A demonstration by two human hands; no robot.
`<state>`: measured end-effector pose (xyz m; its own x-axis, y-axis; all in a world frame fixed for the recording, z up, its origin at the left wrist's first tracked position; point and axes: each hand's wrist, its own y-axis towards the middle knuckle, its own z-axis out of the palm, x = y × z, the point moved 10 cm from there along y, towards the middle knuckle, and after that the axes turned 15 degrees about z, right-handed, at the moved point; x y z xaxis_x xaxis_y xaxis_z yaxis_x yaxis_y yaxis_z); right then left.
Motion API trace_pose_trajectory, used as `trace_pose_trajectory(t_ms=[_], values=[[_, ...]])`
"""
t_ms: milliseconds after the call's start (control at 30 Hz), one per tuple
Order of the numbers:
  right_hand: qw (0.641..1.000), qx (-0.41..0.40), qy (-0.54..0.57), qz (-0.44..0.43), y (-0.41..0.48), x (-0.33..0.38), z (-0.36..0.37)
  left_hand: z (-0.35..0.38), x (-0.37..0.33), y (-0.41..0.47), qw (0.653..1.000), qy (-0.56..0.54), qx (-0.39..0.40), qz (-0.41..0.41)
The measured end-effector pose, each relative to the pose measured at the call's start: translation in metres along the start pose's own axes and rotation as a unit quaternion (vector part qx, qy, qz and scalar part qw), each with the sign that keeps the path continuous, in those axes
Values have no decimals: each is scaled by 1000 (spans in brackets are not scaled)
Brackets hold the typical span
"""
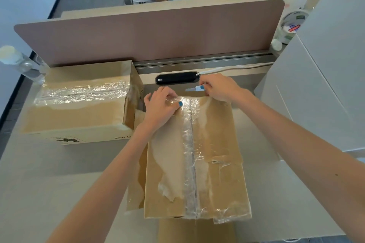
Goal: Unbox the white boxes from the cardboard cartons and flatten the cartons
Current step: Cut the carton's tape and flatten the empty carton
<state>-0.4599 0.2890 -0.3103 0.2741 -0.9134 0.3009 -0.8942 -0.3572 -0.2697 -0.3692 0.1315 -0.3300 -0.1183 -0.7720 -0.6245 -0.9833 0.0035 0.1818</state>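
A taped cardboard carton (215,179) lies in front of me on the desk, with clear tape along its middle seam. My left hand (161,105) is at the carton's far edge and pinches the loose end of the tape. My right hand (219,87) grips a small blue and white cutter (194,89) just beyond the same far edge. A second taped carton (79,102) stands to the left, closed. No white boxes from inside the cartons are visible.
A brown divider panel (150,33) and a black cable slot (176,78) bound the desk's far side. Large white boxes (320,92) stand at right. A plastic bottle (17,63) lies at left. A person stands behind the divider.
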Motion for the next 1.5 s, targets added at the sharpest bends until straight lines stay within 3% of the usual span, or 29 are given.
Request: trace_pose_trajectory(t_ms=[133, 367, 1167, 1500], values=[[998, 20, -60, -26, 2, 3, 1, 3, 3, 0, 999, -20, 17, -26], [996, 38, -64, -46, 8, 17, 5, 5, 4, -2, 998, -45, 14, -50], [996, 35, -5, -80, 17, 32, 2, 1, 6, -4, 996, -58, -2, -69], [980, 6, -102, -171, 10, 43, 9, 2, 2, -5, 999, -19, -16, -37]])
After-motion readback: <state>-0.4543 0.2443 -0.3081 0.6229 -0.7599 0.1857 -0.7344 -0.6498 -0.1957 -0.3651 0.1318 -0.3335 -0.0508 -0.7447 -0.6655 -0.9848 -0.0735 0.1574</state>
